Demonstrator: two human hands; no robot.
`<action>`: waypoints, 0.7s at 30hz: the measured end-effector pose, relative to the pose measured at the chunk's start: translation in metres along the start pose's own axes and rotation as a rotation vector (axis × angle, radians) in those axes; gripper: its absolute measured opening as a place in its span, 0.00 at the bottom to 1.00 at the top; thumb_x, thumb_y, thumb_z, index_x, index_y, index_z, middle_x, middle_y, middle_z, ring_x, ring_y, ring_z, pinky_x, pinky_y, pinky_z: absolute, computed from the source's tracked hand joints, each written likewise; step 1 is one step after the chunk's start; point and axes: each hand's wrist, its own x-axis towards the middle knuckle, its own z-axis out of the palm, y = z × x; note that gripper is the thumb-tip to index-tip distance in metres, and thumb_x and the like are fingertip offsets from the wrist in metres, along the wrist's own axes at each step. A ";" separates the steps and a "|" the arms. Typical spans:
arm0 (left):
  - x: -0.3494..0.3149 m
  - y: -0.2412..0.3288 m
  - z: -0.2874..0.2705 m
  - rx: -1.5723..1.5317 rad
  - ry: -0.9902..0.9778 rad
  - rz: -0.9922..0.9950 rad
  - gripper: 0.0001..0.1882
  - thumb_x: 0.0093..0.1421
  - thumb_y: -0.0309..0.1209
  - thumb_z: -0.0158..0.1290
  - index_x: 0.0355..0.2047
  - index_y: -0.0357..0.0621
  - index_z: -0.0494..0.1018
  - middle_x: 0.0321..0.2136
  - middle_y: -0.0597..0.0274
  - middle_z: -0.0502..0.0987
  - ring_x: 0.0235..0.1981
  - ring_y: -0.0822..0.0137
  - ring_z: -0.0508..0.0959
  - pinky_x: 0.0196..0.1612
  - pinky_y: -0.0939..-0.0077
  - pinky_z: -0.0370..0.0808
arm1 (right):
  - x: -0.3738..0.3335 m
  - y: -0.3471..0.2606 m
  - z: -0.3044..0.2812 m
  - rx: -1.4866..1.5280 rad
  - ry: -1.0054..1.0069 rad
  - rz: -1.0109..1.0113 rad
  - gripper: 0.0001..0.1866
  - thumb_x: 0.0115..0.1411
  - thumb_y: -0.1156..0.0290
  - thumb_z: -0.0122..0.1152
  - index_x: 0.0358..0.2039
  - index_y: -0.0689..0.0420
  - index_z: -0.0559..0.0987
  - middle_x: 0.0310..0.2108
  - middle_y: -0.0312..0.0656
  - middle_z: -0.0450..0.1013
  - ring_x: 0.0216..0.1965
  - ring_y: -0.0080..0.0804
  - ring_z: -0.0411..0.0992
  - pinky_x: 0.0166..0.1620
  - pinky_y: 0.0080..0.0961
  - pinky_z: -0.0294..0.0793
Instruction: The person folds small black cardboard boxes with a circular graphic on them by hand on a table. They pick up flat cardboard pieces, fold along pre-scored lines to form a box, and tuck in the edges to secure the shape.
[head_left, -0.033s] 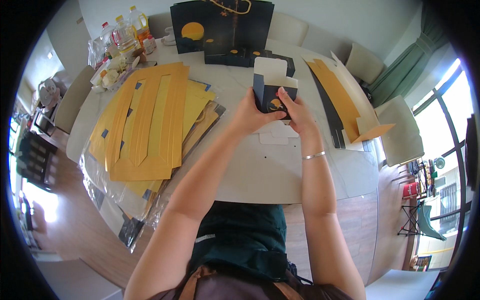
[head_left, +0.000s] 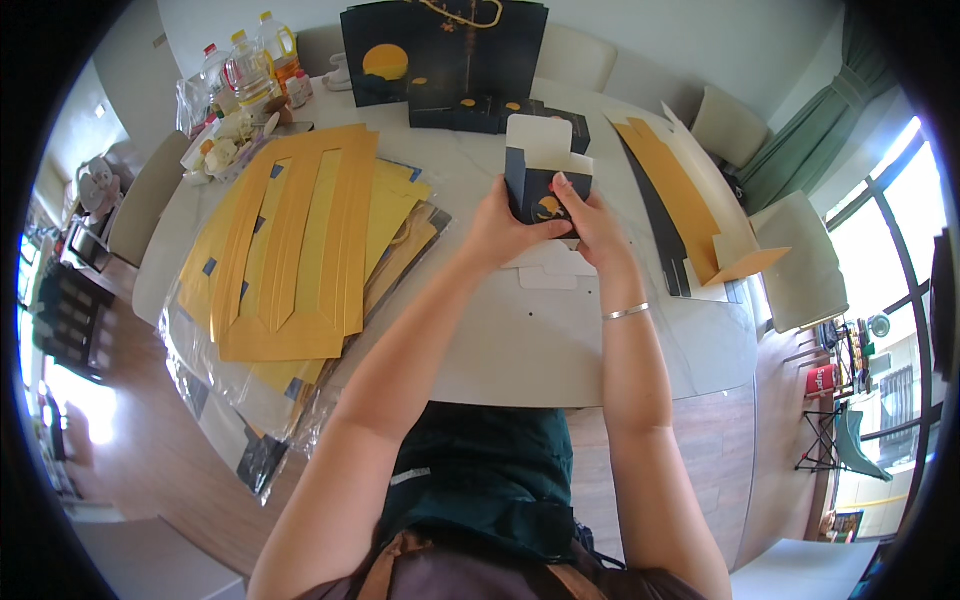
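A small dark cardboard box (head_left: 540,184) with gold and red decoration is held between both hands above the far middle of the table. Its pale inner flaps stand up, so the top is unfolded. My left hand (head_left: 505,226) wraps the box's left side and lower edge, thumb across the front. From the right, my right hand (head_left: 590,222) grips it, thumb lying on the printed face. Just under the hands, a flat white cardboard piece (head_left: 548,278) lies on the table (head_left: 500,350). The far fingers are hidden behind the box.
Gold cardboard sheets (head_left: 290,250) in clear plastic cover the table's left side. At the back stands a large dark gift bag (head_left: 450,55), with dark boxes (head_left: 470,110) before it. Long gold and dark cardboard pieces (head_left: 680,200) lie right. Oil bottles (head_left: 250,70) stand far left.
Hardly anything differs. The box and both hands have shifted very slightly to the left, with the same grip.
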 end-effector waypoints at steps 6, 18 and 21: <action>0.004 0.003 -0.011 -0.434 -0.146 -0.204 0.30 0.61 0.42 0.58 0.55 0.33 0.65 0.45 0.56 0.76 0.45 0.68 0.78 0.49 0.75 0.74 | 0.003 -0.002 -0.009 0.254 -0.067 -0.003 0.35 0.61 0.41 0.55 0.55 0.61 0.70 0.48 0.43 0.73 0.49 0.30 0.74 0.46 0.30 0.78; -0.008 0.009 -0.004 -0.330 -0.174 -0.091 0.33 0.64 0.50 0.52 0.60 0.38 0.60 0.50 0.58 0.72 0.51 0.68 0.72 0.53 0.75 0.69 | -0.002 -0.001 0.018 -0.008 0.119 -0.201 0.41 0.64 0.35 0.43 0.59 0.63 0.68 0.52 0.45 0.71 0.52 0.31 0.71 0.53 0.24 0.70; -0.004 0.009 -0.010 -0.387 -0.139 -0.113 0.33 0.64 0.51 0.52 0.59 0.37 0.61 0.50 0.58 0.72 0.52 0.69 0.72 0.54 0.74 0.69 | -0.003 -0.007 0.017 0.262 0.044 -0.085 0.41 0.63 0.34 0.43 0.57 0.62 0.69 0.49 0.43 0.72 0.47 0.28 0.73 0.49 0.23 0.73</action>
